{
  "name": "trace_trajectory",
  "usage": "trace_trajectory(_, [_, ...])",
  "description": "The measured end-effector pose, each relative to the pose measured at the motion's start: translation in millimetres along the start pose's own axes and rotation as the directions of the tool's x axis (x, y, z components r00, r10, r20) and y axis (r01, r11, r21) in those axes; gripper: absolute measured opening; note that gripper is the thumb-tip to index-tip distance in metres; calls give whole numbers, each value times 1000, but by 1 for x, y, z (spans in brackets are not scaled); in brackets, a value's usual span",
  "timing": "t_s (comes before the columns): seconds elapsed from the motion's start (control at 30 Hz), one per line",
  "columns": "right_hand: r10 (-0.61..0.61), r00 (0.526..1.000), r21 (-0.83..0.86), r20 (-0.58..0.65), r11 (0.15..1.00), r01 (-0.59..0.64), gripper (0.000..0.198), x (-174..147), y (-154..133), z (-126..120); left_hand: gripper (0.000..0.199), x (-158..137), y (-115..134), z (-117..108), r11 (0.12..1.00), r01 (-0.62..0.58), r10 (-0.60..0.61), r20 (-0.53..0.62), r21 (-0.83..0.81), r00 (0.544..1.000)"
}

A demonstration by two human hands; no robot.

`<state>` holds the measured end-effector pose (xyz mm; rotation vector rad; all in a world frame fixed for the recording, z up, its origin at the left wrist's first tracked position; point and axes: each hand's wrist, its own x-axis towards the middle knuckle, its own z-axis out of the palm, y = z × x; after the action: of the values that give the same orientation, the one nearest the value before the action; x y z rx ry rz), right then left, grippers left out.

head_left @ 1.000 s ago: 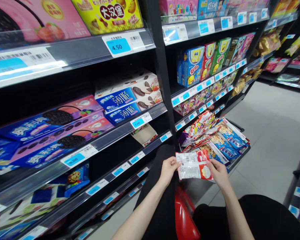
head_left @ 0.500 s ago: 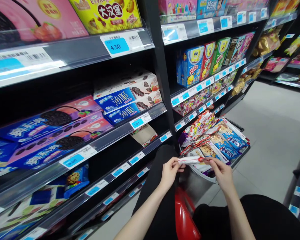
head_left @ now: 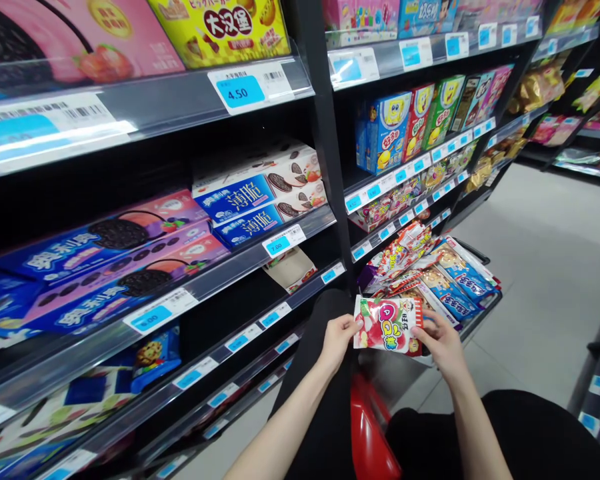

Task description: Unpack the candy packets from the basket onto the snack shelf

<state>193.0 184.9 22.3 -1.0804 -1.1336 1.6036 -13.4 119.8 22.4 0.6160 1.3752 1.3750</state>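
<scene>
Between my two hands I hold a small red and white candy packet (head_left: pixel 387 325), its printed front facing up toward me. My left hand (head_left: pixel 338 339) pinches its left edge. The right end is gripped by my right hand (head_left: pixel 441 343), thumb on the front and fingers behind. Just beyond the packet stands a basket (head_left: pixel 473 322) filled with snack bags. Blue cookie packs (head_left: pixel 461 273) lie on its right side, and red and white bags (head_left: pixel 403 250) are heaped on its left.
Dark shelves on the left hold cookie boxes (head_left: pixel 253 203) and a yellow box (head_left: pixel 225 30). Several small snack boxes (head_left: pixel 387 133) line the shelf behind the basket. A red glossy object (head_left: pixel 373 433) is between my legs. Tiled floor (head_left: pixel 545 253) runs along the right.
The candy packet has turned from nearly edge-on to showing its printed front. Both hands keep hold of it, and my right hand's fingers have shifted around its end.
</scene>
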Motion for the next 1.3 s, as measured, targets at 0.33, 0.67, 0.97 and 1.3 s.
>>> trace_trajectory(0.33, [-26,1000,-144,-16,989,23,32,5,-1,-7,31,-3,6,1,956,-181,191,-21,230,981])
trace_trajectory(0.67, [-211,974,-178,79,959,222,11,-4,-20,-28,15,-21,13,-1,545,-669,681,198,506,705])
trace_trajectory(0.97, [-189,975,-241,120,947,213,6,-5,-22,-23,13,-22,12,0,574,-662,722,83,482,687])
trace_trajectory(1.3, [-263,965,-249,-19,936,250,15,0,-8,-20,19,-20,14,4,695,-522,548,105,495,830])
